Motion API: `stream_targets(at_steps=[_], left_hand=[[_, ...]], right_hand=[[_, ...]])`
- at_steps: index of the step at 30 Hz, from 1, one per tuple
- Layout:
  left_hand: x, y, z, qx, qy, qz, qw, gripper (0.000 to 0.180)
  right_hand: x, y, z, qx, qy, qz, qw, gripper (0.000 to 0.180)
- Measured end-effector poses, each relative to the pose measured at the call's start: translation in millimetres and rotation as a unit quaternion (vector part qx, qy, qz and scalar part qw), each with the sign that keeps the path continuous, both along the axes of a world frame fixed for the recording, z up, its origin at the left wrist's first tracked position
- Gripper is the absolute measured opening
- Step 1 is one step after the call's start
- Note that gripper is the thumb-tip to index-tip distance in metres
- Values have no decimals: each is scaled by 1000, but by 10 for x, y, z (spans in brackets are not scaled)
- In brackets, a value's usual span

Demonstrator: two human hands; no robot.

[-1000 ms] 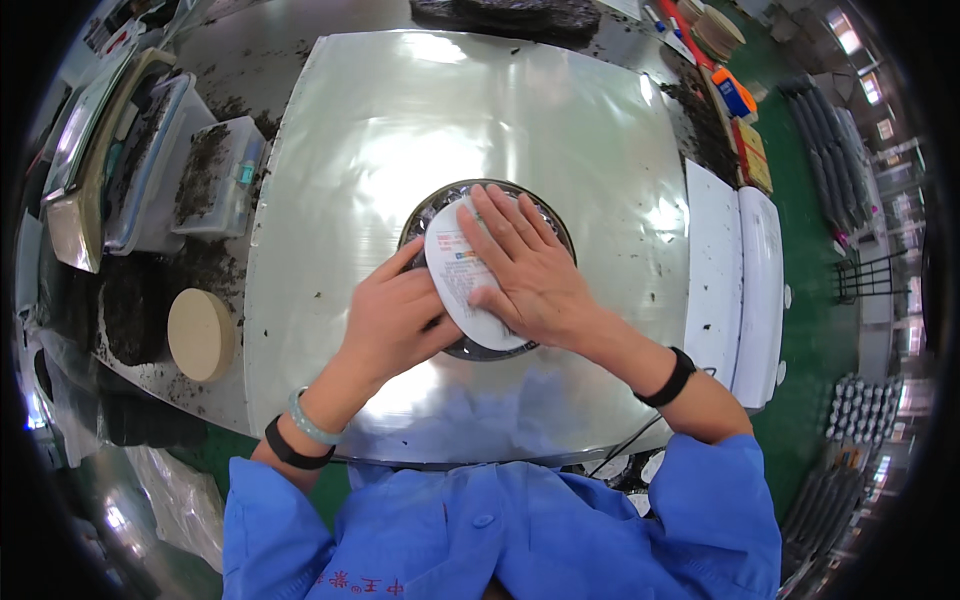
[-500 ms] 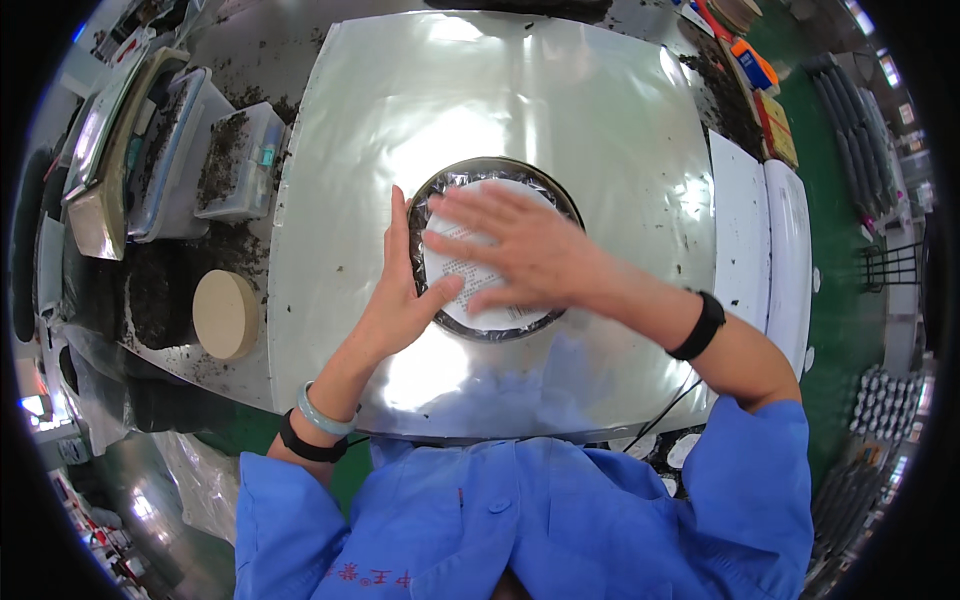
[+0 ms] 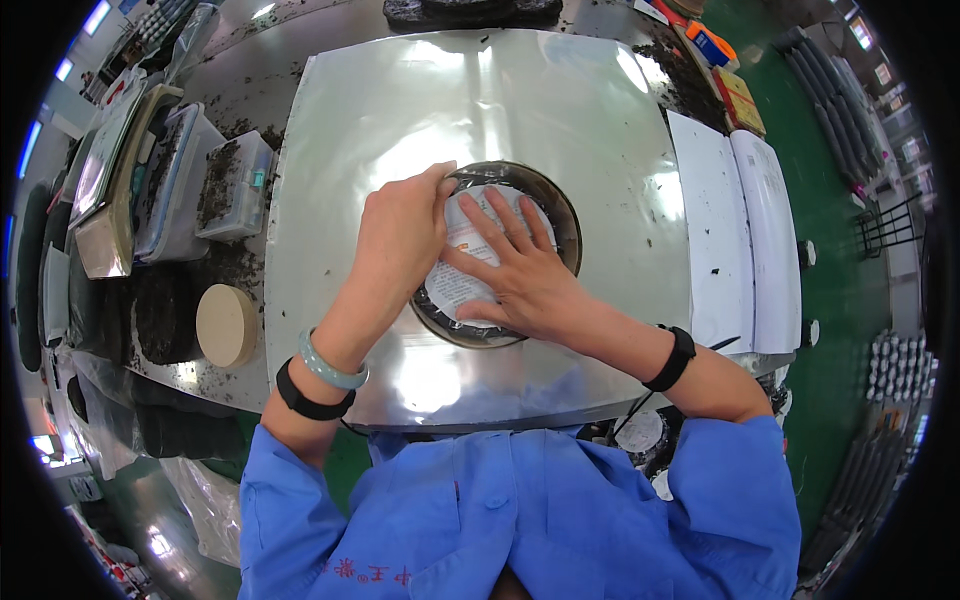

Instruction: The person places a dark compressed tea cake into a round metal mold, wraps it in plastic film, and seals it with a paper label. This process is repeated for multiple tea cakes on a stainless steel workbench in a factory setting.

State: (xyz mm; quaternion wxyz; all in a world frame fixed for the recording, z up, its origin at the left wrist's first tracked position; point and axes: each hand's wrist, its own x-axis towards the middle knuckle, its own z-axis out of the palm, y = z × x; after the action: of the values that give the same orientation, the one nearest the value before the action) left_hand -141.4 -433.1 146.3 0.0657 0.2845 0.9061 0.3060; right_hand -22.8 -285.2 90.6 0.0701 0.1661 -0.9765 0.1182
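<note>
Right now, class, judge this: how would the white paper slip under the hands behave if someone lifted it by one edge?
The white paper slip would probably flop and bend, since it looks thin and lies flat on the dark round cake. It likely weighs very little. The right hand pressing it suggests it could slide or lift easily.

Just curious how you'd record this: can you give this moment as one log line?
left hand: gripping dark round cake's rim | right hand: flat on white paper label | surface: silvery sheet

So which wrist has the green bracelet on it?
The left wrist. It wears a pale green bangle beside a black band, while the right wrist has only a black band.
</note>
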Motion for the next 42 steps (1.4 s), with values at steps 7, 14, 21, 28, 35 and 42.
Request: stream_targets(at_steps=[7,14,21,28,35,42], left_hand=[[207,-193,204,95,209,-58,972,28],[10,-1288,-240,495,-395,6,774,40],[282,-528,-313,311,-713,121,617,48],[-388,-627,-1064,292,-439,30,849,36],[541,-179,-759,196,-189,-117,955,65],[617,-1737,-545,-211,-96,-383,894,74]], right_hand=[[-275,-125,548,-133,23,-6,991,34],[-201,820,257,-231,81,-300,922,61],[380,959,-578,-760,-177,-314,541,75],[1864,2118,-148,-749,462,-369,298,54],[1070,1098,-135,-278,72,-247,925,66],[752,717,-396,-344,-48,-288,893,58]])
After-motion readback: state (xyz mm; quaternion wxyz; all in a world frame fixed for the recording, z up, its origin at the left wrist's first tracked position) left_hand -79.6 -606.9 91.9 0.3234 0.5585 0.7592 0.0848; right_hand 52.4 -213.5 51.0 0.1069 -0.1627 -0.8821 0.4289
